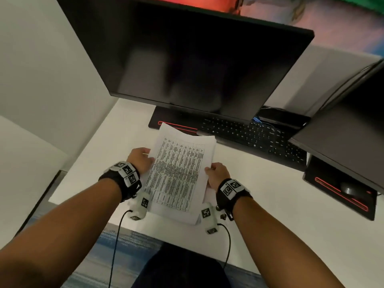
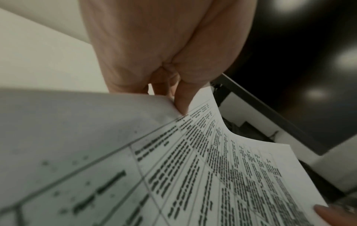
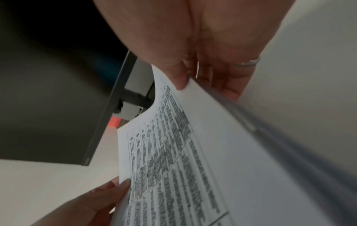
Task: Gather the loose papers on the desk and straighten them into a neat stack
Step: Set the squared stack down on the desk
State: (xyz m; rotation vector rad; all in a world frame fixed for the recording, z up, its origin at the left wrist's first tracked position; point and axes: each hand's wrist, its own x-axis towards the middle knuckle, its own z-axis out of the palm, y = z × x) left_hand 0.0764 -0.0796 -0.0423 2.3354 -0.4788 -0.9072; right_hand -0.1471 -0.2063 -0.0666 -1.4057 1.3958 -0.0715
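Note:
A sheaf of white papers (image 1: 178, 173) printed with a table of text is held between both hands above the front of the white desk (image 1: 270, 208). My left hand (image 1: 141, 159) pinches its left edge, thumb on the printed face; the left wrist view shows that thumb pressing the papers (image 2: 222, 175) near the corner. My right hand (image 1: 216, 173) pinches the right edge; in the right wrist view its thumb lies on top of the papers (image 3: 183, 160) and its fingers underneath. The far end of the top sheet curls. The sheets' edges are not flush.
A large dark monitor (image 1: 187, 59) stands right behind the papers, its base (image 1: 172, 121) glowing red. A black keyboard (image 1: 255, 138) lies to the right of that. A second monitor (image 1: 353, 132) and a mouse (image 1: 351, 189) are at the far right.

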